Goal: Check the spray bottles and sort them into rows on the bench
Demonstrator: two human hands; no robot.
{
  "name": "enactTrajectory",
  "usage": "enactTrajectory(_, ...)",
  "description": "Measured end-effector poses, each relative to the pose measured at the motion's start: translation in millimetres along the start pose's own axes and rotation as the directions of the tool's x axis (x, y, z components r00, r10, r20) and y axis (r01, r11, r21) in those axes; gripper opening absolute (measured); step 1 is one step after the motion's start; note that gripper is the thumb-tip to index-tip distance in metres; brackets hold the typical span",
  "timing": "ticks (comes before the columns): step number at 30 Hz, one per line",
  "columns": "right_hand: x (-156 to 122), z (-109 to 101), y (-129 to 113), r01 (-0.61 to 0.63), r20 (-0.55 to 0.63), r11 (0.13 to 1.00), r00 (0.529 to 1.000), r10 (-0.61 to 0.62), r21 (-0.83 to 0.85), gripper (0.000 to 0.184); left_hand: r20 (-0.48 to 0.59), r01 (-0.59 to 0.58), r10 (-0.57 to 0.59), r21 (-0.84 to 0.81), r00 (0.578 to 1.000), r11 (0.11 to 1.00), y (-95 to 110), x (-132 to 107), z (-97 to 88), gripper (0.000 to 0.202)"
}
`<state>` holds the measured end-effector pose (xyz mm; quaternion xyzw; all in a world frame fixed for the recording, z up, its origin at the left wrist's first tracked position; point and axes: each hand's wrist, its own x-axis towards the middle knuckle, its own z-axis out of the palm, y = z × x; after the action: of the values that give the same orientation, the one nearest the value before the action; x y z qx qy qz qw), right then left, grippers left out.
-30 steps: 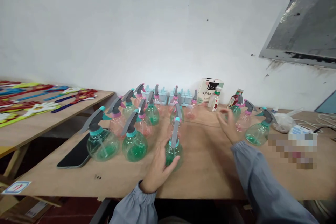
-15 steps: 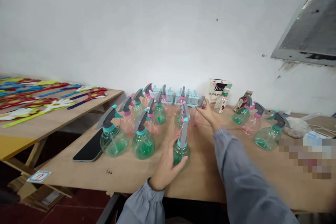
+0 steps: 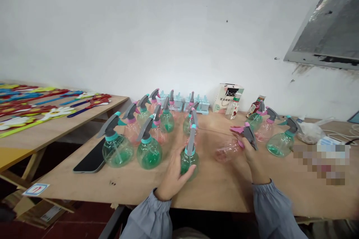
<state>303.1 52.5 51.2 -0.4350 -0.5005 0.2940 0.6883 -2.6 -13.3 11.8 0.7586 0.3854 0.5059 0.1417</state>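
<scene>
My left hand (image 3: 177,171) is closed around the round body of a green spray bottle (image 3: 190,157), which stands upright near the table's front edge. Farther right, my right hand (image 3: 249,153) grips the neck of a pink spray bottle (image 3: 227,151), tilted with its grey and pink trigger head leaning right. Several green and pink spray bottles (image 3: 149,153) stand in rows to the left and behind my left hand. Beyond my right hand stand another pink spray bottle (image 3: 264,130) and a green spray bottle (image 3: 280,143).
A black phone (image 3: 89,158) lies at the left. Light blue plastic racks (image 3: 202,104), a printed paper bag (image 3: 223,99) and small labelled bottles (image 3: 235,106) stand along the wall. Colourful hand-shaped pieces (image 3: 60,112) cover the neighbouring table. A plastic bag (image 3: 311,132) sits at the right.
My right hand has drawn the pink spray bottle from the back row toward me and to the right, tilting it. My left hand stays on the green spray bottle.
</scene>
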Motion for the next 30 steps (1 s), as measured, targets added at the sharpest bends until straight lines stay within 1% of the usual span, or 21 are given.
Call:
enactTrajectory(2, -2, 6, -3, -0.072, -0.062, 0.996, 0.995, 0.075, 0.049, 0.030, -0.002, -0.001, 0.001, 0.001, 1.000, 1.000, 0, 0, -0.1, 0.057)
enactTrajectory(4, -3, 13, -10, -0.094, -0.084, 0.991, 0.991, 0.102, 0.092, 0.029, 0.000, 0.000, 0.000, 0.001, 1.000, 1.000, 1, 0, -0.3, 0.057)
enactTrajectory(5, -5, 16, -15, -0.080, -0.073, 0.990, 0.993, 0.089, 0.118, 0.030, 0.000, 0.002, -0.002, 0.001, 1.000, 1.000, 1, 0, -0.5, 0.058)
enactTrajectory(7, -7, 20, -26, -0.009, -0.057, 0.983, 0.998, 0.019, 0.182, 0.032, 0.001, 0.004, -0.004, -0.002, 1.000, 1.000, 2, 1, -0.9, 0.059)
enactTrajectory(9, -10, 23, -36, 0.067, -0.091, 0.967, 0.995, -0.046, 0.244, 0.031, 0.004, 0.006, -0.006, -0.007, 1.000, 1.000, 2, 1, -1.2, 0.059)
enactTrajectory(11, -12, 26, -45, 0.074, -0.140, 0.958, 0.989, -0.036, 0.277, 0.029, 0.007, 0.001, -0.001, -0.009, 1.000, 1.000, 1, 1, -1.3, 0.058)
enactTrajectory(12, -13, 27, -48, 0.046, -0.136, 0.958, 0.991, -0.007, 0.282, 0.029, 0.008, -0.001, 0.001, -0.009, 1.000, 1.000, 1, 1, -1.3, 0.058)
enactTrajectory(13, -14, 29, -51, 0.005, -0.106, 0.960, 0.994, 0.026, 0.279, 0.028, 0.009, -0.002, 0.002, -0.007, 1.000, 1.000, 1, 1, -1.3, 0.058)
enactTrajectory(15, -15, 32, -55, -0.068, -0.002, 0.962, 0.997, 0.071, 0.263, 0.027, 0.010, -0.003, 0.004, -0.002, 1.000, 1.000, 1, 1, -1.2, 0.058)
enactTrajectory(17, -17, 36, -58, -0.084, 0.072, 0.962, 0.995, 0.068, 0.261, 0.025, 0.011, -0.005, 0.005, 0.002, 1.000, 1.000, 1, 1, -1.1, 0.058)
enactTrajectory(18, -18, 38, -58, -0.067, 0.071, 0.960, 0.996, 0.049, 0.273, 0.023, 0.009, -0.005, 0.005, 0.003, 1.000, 1.000, 1, 1, -1.1, 0.057)
enactTrajectory(21, -19, 41, -60, -0.010, -0.002, 0.951, 1.000, 0.011, 0.310, 0.023, 0.004, -0.010, 0.010, -0.004, 1.000, 1.000, 1, 1, -0.7, 0.058)
enactTrajectory(22, -19, 40, -60, -0.026, 0.006, 0.949, 1.000, 0.025, 0.313, 0.023, 0.005, -0.010, 0.010, -0.006, 1.000, 1.000, 1, 1, -0.6, 0.058)
enactTrajectory(25, -17, 38, -61, -0.124, 0.087, 0.948, 0.991, 0.102, 0.292, 0.024, 0.011, -0.006, 0.006, -0.008, 1.000, 1.000, 0, 0, -0.4, 0.058)
enactTrajectory(26, -17, 37, -62, -0.128, 0.084, 0.947, 0.991, 0.108, 0.295, 0.024, 0.012, -0.005, 0.005, -0.009, 1.000, 1.000, 0, 0, -0.5, 0.058)
enactTrajectory(30, -16, 35, -63, -0.059, -0.040, 0.951, 0.996, 0.075, 0.305, 0.025, 0.017, -0.011, 0.012, -0.017, 1.000, 1.000, 0, 0, -0.6, 0.059)
